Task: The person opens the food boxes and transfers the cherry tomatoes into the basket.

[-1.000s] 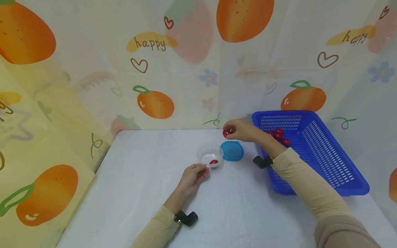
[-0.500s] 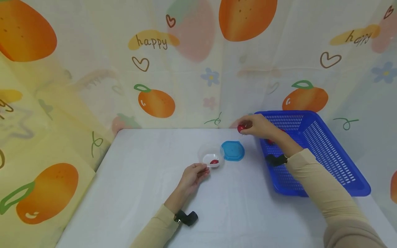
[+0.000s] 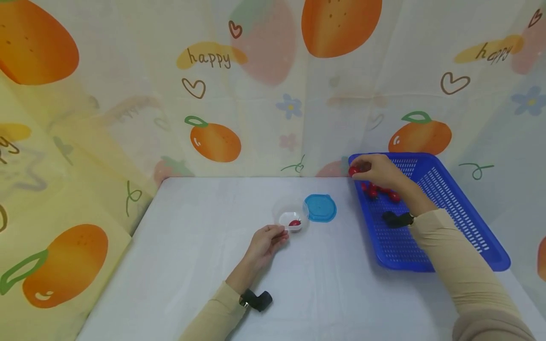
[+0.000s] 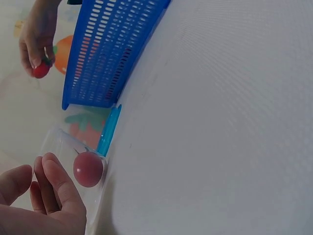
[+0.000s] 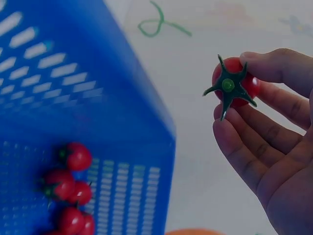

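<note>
My left hand (image 3: 262, 244) pinches the near rim of a small clear plastic container (image 3: 278, 207) on the white table. Inside that container lies one red cherry tomato (image 3: 295, 223), which the left wrist view shows close to my fingers. Attached or touching at its right is a blue lid (image 3: 322, 208); I cannot tell which. My right hand (image 3: 381, 171), raised at the back left corner of the blue basket (image 3: 401, 266), holds another cherry tomato (image 5: 234, 83) between thumb and fingers. Its green star-shaped calyx faces the right wrist camera.
Several cherry tomatoes (image 5: 68, 183) lie in the basket's left back part. The basket's raised walls stand on the right side of the table (image 3: 179, 265). Behind the table hangs a fruit-printed cloth (image 3: 256, 118).
My right hand has moved right, from behind the blue lid to the basket's back left corner, still holding the cherry tomato. My left hand stays on the container's rim.
</note>
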`<state>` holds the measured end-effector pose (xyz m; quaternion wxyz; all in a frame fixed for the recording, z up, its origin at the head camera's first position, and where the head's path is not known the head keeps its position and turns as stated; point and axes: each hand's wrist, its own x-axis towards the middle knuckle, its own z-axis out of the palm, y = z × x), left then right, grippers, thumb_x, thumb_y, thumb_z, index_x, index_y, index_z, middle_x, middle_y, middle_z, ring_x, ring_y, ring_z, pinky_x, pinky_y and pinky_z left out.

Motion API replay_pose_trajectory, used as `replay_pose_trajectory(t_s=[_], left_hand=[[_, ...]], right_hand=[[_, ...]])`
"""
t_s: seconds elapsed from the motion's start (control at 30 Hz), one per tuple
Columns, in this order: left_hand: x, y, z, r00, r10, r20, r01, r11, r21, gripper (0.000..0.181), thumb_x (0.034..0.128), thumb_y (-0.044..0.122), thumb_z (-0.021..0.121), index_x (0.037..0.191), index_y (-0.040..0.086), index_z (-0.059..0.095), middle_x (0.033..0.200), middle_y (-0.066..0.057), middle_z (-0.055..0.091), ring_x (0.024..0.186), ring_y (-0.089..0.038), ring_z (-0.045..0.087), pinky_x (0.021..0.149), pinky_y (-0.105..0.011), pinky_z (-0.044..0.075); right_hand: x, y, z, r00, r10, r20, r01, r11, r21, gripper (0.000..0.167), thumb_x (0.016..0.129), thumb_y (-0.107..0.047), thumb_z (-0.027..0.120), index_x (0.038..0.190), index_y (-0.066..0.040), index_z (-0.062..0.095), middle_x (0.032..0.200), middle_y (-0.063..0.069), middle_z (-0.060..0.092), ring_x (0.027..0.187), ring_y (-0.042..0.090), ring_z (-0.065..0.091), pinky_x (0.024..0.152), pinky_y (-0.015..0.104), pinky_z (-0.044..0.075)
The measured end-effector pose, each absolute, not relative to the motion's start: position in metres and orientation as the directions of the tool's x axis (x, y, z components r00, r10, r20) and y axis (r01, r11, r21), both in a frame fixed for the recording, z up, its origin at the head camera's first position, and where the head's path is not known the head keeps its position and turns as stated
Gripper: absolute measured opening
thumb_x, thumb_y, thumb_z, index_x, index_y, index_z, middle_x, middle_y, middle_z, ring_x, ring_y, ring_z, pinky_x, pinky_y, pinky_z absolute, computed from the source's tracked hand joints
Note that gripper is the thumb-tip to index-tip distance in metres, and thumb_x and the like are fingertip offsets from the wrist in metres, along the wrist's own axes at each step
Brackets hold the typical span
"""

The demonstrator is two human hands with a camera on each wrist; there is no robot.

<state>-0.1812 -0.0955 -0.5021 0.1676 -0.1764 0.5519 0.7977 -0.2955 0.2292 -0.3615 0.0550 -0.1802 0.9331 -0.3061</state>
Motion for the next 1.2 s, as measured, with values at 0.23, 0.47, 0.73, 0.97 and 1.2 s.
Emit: replay_pose_trajectory(t_s=[0.23, 0.47, 0.73, 0.97, 1.2], left_hand=[[-0.181, -0.096, -0.502, -0.885, 0.071, -0.460, -0.457, -0.319, 0.830, 0.028, 0.0973, 0.019, 0.059, 0.118, 0.001, 0.057, 0.100, -0.007, 0.069, 0.090, -0.013, 0.068, 0.084, -0.021, 0.057], [-0.182, -0.095, -0.503, -0.882, 0.059, -0.467, -0.461, -0.311, 0.831, 0.027, 0.0981, 0.019, 0.058, 0.119, 0.001, 0.057, 0.102, -0.007, 0.069, 0.091, -0.014, 0.068, 0.084, -0.022, 0.057], [-0.182, -0.095, -0.502, -0.886, 0.072, -0.457, -0.455, -0.319, 0.831, 0.026, 0.0981, 0.018, 0.057, 0.118, 0.001, 0.057, 0.104, -0.009, 0.069, 0.090, -0.013, 0.068, 0.084, -0.021, 0.057], [-0.182, -0.095, -0.503, -0.885, 0.072, -0.461, -0.458, -0.315, 0.831, 0.026, 0.0981, 0.017, 0.057, 0.118, 0.001, 0.057, 0.104, -0.009, 0.068, 0.090, -0.013, 0.068, 0.084, -0.021, 0.057], [-0.182, -0.095, -0.502, -0.884, 0.075, -0.461, -0.459, -0.321, 0.828, 0.027, 0.0975, 0.018, 0.058, 0.118, 0.001, 0.056, 0.102, -0.007, 0.069, 0.091, -0.014, 0.068, 0.085, -0.021, 0.057]], right_hand=[[-0.297, 0.252, -0.371, -0.940, -0.342, 0.002, -0.279, 0.762, -0.584, 0.037, 0.090, -0.015, 0.067, 0.120, 0.005, 0.061, 0.116, 0.027, 0.064, 0.106, 0.038, 0.060, 0.096, 0.054, 0.049], [-0.302, 0.267, -0.388, -0.944, -0.327, -0.038, -0.249, 0.786, -0.566, 0.033, 0.089, -0.014, 0.067, 0.115, 0.005, 0.061, 0.115, 0.027, 0.065, 0.108, 0.039, 0.060, 0.096, 0.055, 0.048], [-0.306, 0.275, -0.414, -0.928, -0.369, -0.050, -0.285, 0.790, -0.542, 0.030, 0.085, -0.010, 0.070, 0.109, 0.009, 0.064, 0.105, 0.027, 0.067, 0.100, 0.041, 0.062, 0.093, 0.057, 0.049], [-0.306, 0.275, -0.433, -0.917, -0.388, -0.097, -0.286, 0.805, -0.519, 0.026, 0.084, -0.006, 0.070, 0.106, 0.008, 0.067, 0.101, 0.023, 0.069, 0.092, 0.033, 0.063, 0.085, 0.051, 0.053], [-0.305, 0.271, -0.438, -0.897, -0.427, -0.112, -0.326, 0.812, -0.484, 0.029, 0.081, -0.005, 0.070, 0.105, 0.010, 0.066, 0.097, 0.023, 0.070, 0.087, 0.031, 0.065, 0.082, 0.050, 0.055]])
